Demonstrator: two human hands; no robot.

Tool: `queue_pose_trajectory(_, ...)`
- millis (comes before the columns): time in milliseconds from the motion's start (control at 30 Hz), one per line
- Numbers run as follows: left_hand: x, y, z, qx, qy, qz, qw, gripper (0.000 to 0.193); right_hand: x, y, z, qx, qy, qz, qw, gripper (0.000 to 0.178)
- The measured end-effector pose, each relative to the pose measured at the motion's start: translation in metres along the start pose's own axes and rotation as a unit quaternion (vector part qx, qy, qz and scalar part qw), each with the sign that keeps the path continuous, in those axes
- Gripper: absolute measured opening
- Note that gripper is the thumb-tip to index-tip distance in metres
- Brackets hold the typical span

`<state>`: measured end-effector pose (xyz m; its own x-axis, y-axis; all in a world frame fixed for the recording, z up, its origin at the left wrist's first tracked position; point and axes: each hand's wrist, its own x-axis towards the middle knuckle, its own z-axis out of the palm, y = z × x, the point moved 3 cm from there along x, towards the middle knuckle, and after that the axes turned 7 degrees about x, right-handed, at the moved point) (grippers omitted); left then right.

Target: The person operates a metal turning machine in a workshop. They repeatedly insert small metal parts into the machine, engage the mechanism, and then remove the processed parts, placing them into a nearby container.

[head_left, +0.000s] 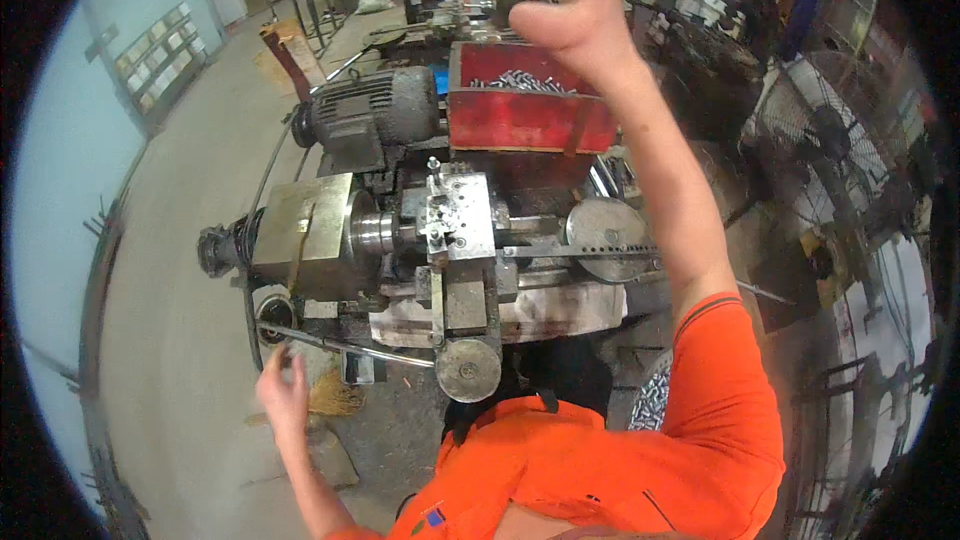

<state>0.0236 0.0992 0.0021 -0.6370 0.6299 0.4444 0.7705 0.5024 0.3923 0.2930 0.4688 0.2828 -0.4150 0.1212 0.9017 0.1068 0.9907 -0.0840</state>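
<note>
A small lathe-like machine stands in front of me, with a bright metal tool block [460, 220] on its slide and a round chuck or spindle nose [370, 233] to the left of it. My left hand [283, 392] is low on the left, just below the end of a long metal lever [345, 345]. Its fingers look apart, and nothing shows in them. My right hand [580, 10] is raised high over a red box [530, 121]. The thumb stands away from the bent fingers, and I make out nothing held. Inside the box lie many small metal pieces [520, 81].
A ribbed electric motor [375, 105] sits behind the brass-coloured headstock cover [305, 225]. Round metal discs, one at the lever [468, 370] and one at the right [607, 238], jut from the machine. A caged fan [825, 120] stands right. More metal pieces [650, 398] lie beside my right sleeve.
</note>
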Motion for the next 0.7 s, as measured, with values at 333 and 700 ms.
queue_pose_trajectory(333, 0.01, 0.051, 0.173, 0.007, -0.217, 0.076, 0.973, 0.023, -0.287, 0.053, -0.118, -0.05, -0.097, 0.359, 0.927, 0.037)
queue_pose_trajectory(700, 0.013, 0.042, 0.185, -0.026, -0.269, 0.057, 0.961, 0.021, -0.708, -0.021, -0.199, -0.312, -0.309, 0.682, 0.585, 0.021)
